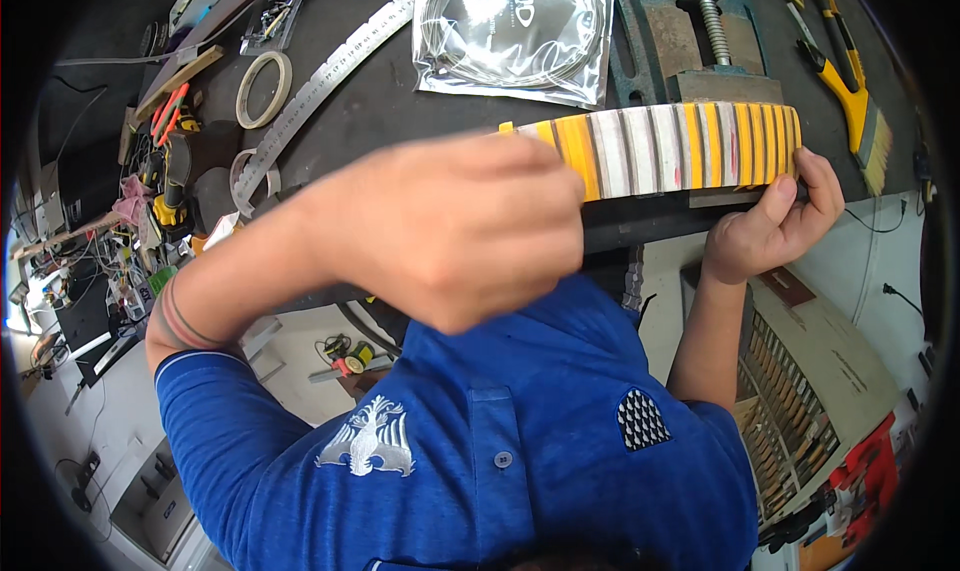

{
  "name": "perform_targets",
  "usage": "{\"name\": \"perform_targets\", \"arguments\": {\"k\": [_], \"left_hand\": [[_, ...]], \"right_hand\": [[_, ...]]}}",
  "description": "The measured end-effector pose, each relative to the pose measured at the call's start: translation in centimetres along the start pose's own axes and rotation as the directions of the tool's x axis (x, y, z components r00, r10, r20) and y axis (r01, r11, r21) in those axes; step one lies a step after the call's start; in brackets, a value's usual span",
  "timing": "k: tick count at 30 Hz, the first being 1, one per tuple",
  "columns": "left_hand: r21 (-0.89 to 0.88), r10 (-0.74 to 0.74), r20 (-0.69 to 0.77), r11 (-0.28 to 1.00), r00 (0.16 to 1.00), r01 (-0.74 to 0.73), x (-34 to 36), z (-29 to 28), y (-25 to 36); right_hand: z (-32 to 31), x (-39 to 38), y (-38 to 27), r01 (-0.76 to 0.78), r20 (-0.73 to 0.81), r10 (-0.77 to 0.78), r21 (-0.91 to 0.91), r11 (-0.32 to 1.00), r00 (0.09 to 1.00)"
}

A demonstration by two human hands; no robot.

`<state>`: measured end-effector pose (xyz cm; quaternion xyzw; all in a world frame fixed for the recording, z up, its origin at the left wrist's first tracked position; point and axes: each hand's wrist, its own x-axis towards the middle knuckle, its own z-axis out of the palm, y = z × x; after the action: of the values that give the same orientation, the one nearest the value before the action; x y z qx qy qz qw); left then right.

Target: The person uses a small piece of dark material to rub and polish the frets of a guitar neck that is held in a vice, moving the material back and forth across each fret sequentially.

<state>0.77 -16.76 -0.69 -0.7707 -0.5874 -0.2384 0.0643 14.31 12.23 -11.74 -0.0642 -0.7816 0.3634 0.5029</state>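
A slightly curved piece [645, 151] banded with yellow, white and dark stripes lies crosswise near the bench's front edge, in front of a vise. My right hand [775, 221] grips its right end, thumb at the lower edge and fingers curled behind. My left hand [470, 221] is closed, back upward, over the piece's left end and hides it. Whatever is inside those fingers is hidden.
On the bench [350, 121] are a bagged coil of wire [510, 26], the teal vise [650, 41], a long steel ruler [320, 86], a tape roll [262, 88], a yellow-handled brush [860, 121] and cluttered tools at left. A slatted cabinet [800, 391] stands below right.
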Motion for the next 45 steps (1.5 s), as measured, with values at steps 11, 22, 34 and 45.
{"name": "perform_targets", "arguments": {"k": [11, 22, 34, 45], "left_hand": [[0.094, -0.052, -0.022, 0.994, 0.998, 0.054, -0.5, -0.8, -1.8], [0.044, -0.173, -0.102, 0.983, 0.98, 0.178, -0.7, -0.6, -1.8], [0.11, 0.001, -0.031, 0.994, 1.0, 0.003, 0.0, -0.1, 0.1], [0.118, -0.013, -0.011, 0.993, 1.0, 0.014, -0.5, -0.8, -1.6]], "right_hand": [[-0.2, 0.1, 0.0, 0.019, 0.011, -0.019, -0.03, 0.999, 1.0], [0.0, 0.1, 0.0, 0.01, 0.002, -0.01, 0.021, 1.0, 1.0], [0.1, 0.2, 0.0, 0.013, -0.009, -0.013, 0.013, 1.0, 1.0], [0.0, 0.2, -0.1, 0.013, -0.01, -0.013, -0.023, 1.0, 1.0]]}}
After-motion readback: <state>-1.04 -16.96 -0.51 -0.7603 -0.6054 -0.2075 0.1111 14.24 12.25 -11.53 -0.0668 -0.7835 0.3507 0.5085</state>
